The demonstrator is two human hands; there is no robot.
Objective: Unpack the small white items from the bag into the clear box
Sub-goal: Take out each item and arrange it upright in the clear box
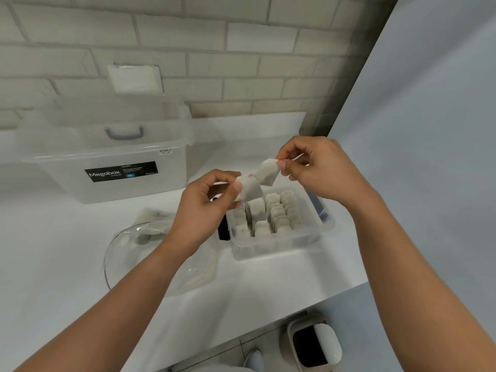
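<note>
Two small white items [257, 178], seemingly joined, are held just above the clear box [279, 248], one end pinched between thumb and curled fingers of the left hand [206, 208] and the other pinched likewise by the right hand [316, 170]. The step in hand is judged to be their separation. Next, each would need to be slotted upright among the rows already inside the box, before the bag [150, 226] left of the box is revisited.

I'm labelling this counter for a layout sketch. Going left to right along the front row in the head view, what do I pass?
clear bag → black object → clear box holding small white items
</note>
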